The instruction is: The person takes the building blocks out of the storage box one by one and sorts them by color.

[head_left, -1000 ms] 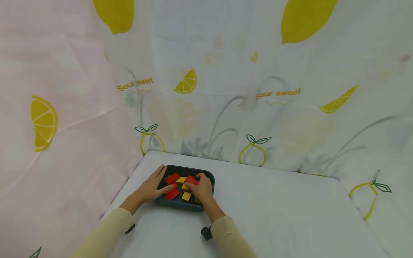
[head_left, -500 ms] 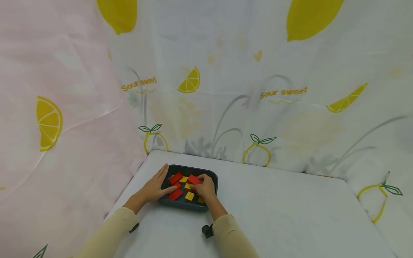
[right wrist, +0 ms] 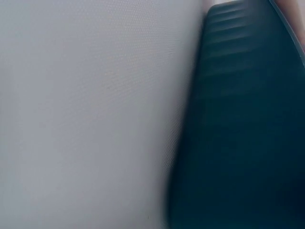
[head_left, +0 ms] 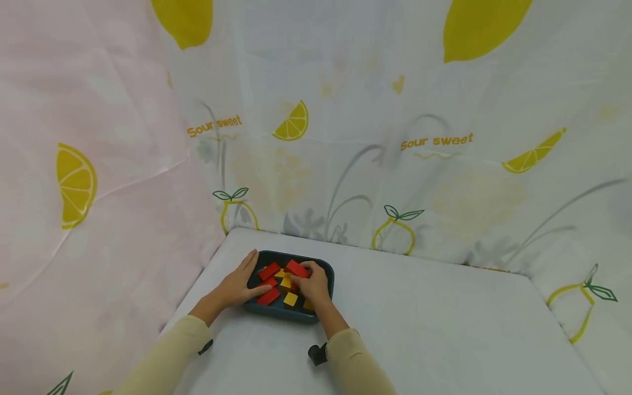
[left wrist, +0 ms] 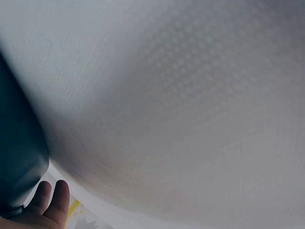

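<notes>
A dark teal tray (head_left: 278, 314) holds several red and yellow blocks. My left hand (head_left: 235, 287) lies along the tray's left side with its fingers straight, and its thumb reaches over the rim beside a red block (head_left: 268, 297). In the left wrist view two straight fingertips of the left hand (left wrist: 47, 207) show by the tray wall (left wrist: 21, 148). My right hand (head_left: 314, 285) reaches over the right rim and grips a red block (head_left: 297, 268) with curled fingers. Its thumb is close to a yellow block (head_left: 286, 282). The right wrist view shows mainly the tray's outer wall (right wrist: 238, 133).
The tray stands on a white-covered table (head_left: 419, 329), toward its left side. A lemon-print cloth (head_left: 340, 164) hangs behind, and a pinkish cloth (head_left: 133, 247) hangs at the left. One yellow block (head_left: 290, 299) lies near the tray's front.
The red block at my right hand has risen a little and tilted, and more of a yellow block shows beneath it. My left hand stays at the tray's side. The head view shifted slightly.
</notes>
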{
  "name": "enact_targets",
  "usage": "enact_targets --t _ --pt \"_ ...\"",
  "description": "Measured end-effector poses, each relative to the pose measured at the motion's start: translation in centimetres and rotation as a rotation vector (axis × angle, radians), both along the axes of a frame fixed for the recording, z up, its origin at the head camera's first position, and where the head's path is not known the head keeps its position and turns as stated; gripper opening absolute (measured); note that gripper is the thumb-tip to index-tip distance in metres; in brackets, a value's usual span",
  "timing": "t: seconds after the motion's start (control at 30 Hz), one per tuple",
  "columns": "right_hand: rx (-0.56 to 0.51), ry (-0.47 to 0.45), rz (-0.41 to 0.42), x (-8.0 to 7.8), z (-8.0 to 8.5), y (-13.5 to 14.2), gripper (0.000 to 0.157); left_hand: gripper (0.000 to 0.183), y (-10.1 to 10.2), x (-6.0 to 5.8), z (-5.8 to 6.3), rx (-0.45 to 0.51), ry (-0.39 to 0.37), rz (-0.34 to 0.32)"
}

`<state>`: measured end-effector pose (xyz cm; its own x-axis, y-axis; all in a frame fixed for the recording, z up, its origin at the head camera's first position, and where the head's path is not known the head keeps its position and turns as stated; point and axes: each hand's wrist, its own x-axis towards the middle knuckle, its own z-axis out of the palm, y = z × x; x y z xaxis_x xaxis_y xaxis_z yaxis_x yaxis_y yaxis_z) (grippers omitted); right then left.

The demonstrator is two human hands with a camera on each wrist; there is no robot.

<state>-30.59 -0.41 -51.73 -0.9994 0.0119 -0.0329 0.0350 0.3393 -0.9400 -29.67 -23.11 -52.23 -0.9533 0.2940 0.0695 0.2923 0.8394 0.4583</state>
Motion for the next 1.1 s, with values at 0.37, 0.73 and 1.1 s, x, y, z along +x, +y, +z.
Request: enact_targets --t 0.37,0.73,1.1 --pt "0.101 0.159 0.104 0.3 -0.3 -0.3 0.037 0.115 -0.1 -0.1 -0.1 -0.038 -0.018 -0.010" --pt "-0.107 0.147 0.118 0.8 0.6 -0.3 0.043 0.118 0.0 -0.3 0.1 -0.038 -0.026 -0.002" --pt "0.087 0.279 0.210 0.7 1.1 1.1 0.039 0.121 0.0 0.1 0.3 -0.047 -0.051 0.008"
